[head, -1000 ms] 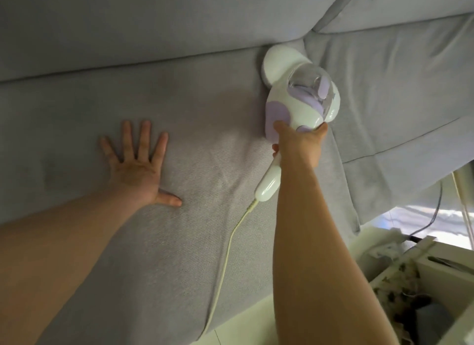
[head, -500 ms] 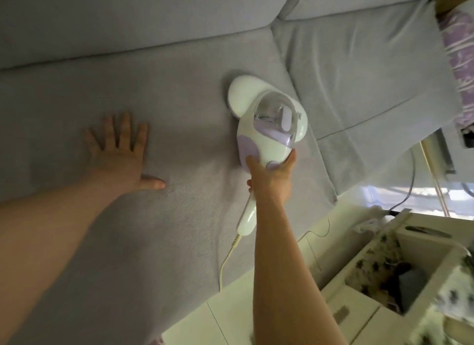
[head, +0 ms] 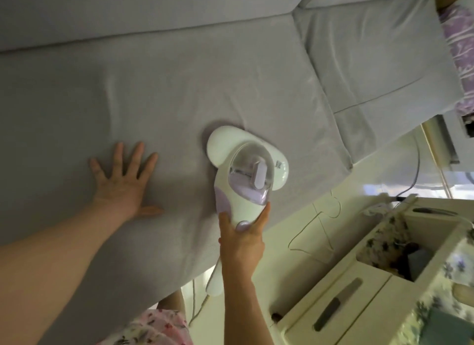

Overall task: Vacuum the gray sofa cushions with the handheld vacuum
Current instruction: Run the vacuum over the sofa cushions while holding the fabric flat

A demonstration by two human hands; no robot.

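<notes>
At 6 o'clock in the view, nearest the camera, lies a strip of pink floral clothing (head: 154, 326). Both bare forearms reach up from there. The right hand (head: 241, 239) is wrapped round the handle of the handheld vacuum (head: 246, 180), with the thumb along its left side and a finger along its right, either side of a lilac button. The handle's tail end sticks out below the wrist, and a pale cord (head: 197, 306) drops from it toward 6 o'clock.

The vacuum is white and lilac with a clear dust cup. Its broad head lies flat on the large gray seat cushion (head: 154, 101), close to the cushion's front edge, and its nose points toward 11 o'clock. At 9 o'clock from the vacuum, well apart from it, the left hand (head: 123, 188) lies palm down on the same cushion. Its fingers are straight and spread, the thumb is out to the side, and it holds nothing.

At 4 o'clock a cream drawer unit (head: 346, 306) stands on the pale floor (head: 320, 229). Beyond the vacuum, at 1 o'clock, a second gray seat cushion (head: 372, 62) butts against the first. The back cushions (head: 128, 6) run along 12 o'clock, and purple patterned fabric (head: 459, 49) shows at 2 o'clock.
</notes>
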